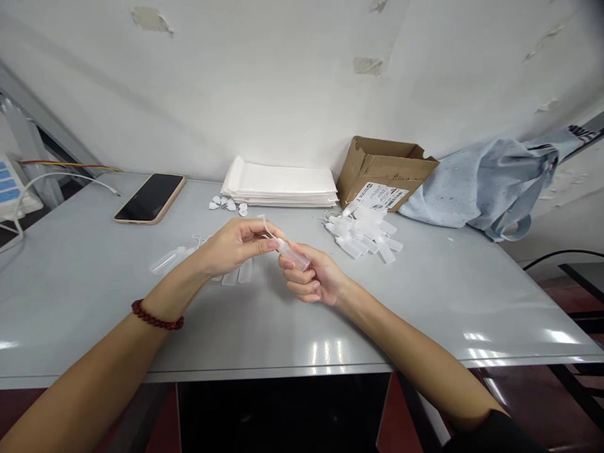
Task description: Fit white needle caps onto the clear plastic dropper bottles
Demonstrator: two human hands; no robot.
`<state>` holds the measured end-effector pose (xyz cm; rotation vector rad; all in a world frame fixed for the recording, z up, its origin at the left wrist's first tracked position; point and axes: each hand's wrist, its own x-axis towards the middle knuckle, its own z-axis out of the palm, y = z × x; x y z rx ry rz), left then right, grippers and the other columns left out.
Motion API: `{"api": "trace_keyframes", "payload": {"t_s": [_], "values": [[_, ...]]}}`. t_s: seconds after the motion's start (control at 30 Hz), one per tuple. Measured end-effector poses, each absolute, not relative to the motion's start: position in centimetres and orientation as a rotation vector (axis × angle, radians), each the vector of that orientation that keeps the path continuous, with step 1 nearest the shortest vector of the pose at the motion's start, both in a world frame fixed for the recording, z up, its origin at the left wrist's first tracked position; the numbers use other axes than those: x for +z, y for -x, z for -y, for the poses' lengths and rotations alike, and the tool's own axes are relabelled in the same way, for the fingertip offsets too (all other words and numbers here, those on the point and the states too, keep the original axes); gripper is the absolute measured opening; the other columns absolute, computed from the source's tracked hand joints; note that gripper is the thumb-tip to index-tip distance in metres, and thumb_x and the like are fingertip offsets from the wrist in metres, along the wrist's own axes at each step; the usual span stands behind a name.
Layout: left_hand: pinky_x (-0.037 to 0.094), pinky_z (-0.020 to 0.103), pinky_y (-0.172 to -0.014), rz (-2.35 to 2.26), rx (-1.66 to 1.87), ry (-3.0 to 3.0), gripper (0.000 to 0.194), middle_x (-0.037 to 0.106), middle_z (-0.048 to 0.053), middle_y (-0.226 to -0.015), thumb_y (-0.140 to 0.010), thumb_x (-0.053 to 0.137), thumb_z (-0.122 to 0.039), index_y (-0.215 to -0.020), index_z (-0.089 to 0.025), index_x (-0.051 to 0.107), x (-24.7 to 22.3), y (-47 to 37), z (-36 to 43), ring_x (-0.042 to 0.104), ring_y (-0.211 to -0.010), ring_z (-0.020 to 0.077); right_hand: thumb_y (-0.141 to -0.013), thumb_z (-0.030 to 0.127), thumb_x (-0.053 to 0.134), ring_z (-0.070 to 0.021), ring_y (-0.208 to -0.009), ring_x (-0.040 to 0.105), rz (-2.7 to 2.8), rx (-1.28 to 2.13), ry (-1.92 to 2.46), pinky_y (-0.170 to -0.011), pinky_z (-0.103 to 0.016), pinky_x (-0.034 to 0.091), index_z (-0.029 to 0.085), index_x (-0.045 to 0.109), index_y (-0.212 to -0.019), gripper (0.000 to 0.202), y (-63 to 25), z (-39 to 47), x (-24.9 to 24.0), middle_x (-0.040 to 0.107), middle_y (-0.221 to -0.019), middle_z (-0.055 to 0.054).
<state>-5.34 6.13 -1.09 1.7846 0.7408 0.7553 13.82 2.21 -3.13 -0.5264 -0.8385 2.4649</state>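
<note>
Above the table, both hands meet on a small translucent white plastic sleeve (pixel 295 254) with a thin curved strap at its upper end. My right hand (pixel 314 277) wraps its fingers round the sleeve's body. At the strap end, my left hand (pixel 238 245) pinches with thumb and fingers; a red bead bracelet circles that wrist. Several similar translucent pieces (pixel 230 277) lie under and beside my left hand, partly hidden by it. A larger heap of such pieces (pixel 365 231) is to the right of my right hand.
Along the wall stand a stack of white envelope-like packets (pixel 283 182) and an open cardboard box (pixel 387 173). Small white pieces (pixel 229 204) lie before the stack. A phone (pixel 151 198) rests at left, a light blue cloth bag (pixel 467 182) at right.
</note>
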Motion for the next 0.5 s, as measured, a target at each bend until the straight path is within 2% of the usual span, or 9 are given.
{"api": "trace_keyframes", "payload": {"t_s": [0.17,0.27,0.37,0.43,0.5], "values": [[0.050,0.028,-0.080,-0.746,0.635,-1.870,0.017,0.070,0.003,-0.089,-0.083,0.062,-0.034,-0.089,-0.019,0.069,0.1,5.6,-5.8,0.063,-0.086,0.0180,-0.097,0.040,0.021,-0.0064,-0.033,0.012,0.900,2.530,0.490,-0.027,-0.014,0.024,0.019,0.046,-0.067,0.045,-13.8,-2.2,-3.0,0.018,-0.042,0.010],[0.051,0.030,-0.079,-0.887,0.586,-1.943,0.024,0.070,0.003,-0.095,-0.080,0.064,-0.035,-0.099,-0.020,0.067,-0.2,6.1,-6.5,0.063,-0.088,0.0198,-0.097,0.038,0.021,-0.0070,-0.035,0.014,0.917,2.416,0.583,-0.031,-0.015,0.025,0.019,0.046,-0.065,0.045,-13.8,-2.5,-2.6,0.019,-0.042,0.010],[0.049,0.038,-0.085,-1.321,0.634,-2.219,0.033,0.068,0.008,-0.099,-0.081,0.058,-0.030,-0.111,-0.017,0.062,-1.7,7.5,-8.2,0.062,-0.093,0.0241,-0.095,0.037,0.024,-0.0075,-0.038,0.018,0.919,2.101,0.807,-0.036,-0.017,0.024,0.019,0.045,-0.066,0.040,-14.5,-3.4,-2.2,0.022,-0.044,0.009],[0.045,0.043,-0.092,-1.542,0.639,-2.497,0.031,0.065,0.012,-0.108,-0.084,0.049,-0.025,-0.110,-0.014,0.062,-2.9,8.7,-9.7,0.056,-0.107,0.0293,-0.093,0.038,0.032,-0.0071,-0.039,0.022,0.982,1.737,1.018,-0.039,-0.018,0.021,0.018,0.047,-0.070,0.034,-15.6,-4.3,-2.1,0.028,-0.047,0.008],[0.040,0.044,-0.098,-1.576,0.646,-2.554,0.031,0.061,0.015,-0.115,-0.084,0.044,-0.021,-0.109,-0.013,0.062,-3.9,9.6,-10.9,0.049,-0.116,0.0309,-0.091,0.041,0.038,-0.0072,-0.041,0.025,1.097,1.316,1.226,-0.042,-0.020,0.019,0.018,0.048,-0.072,0.031,-16.9,-5.2,-2.2,0.031,-0.050,0.007]]}}
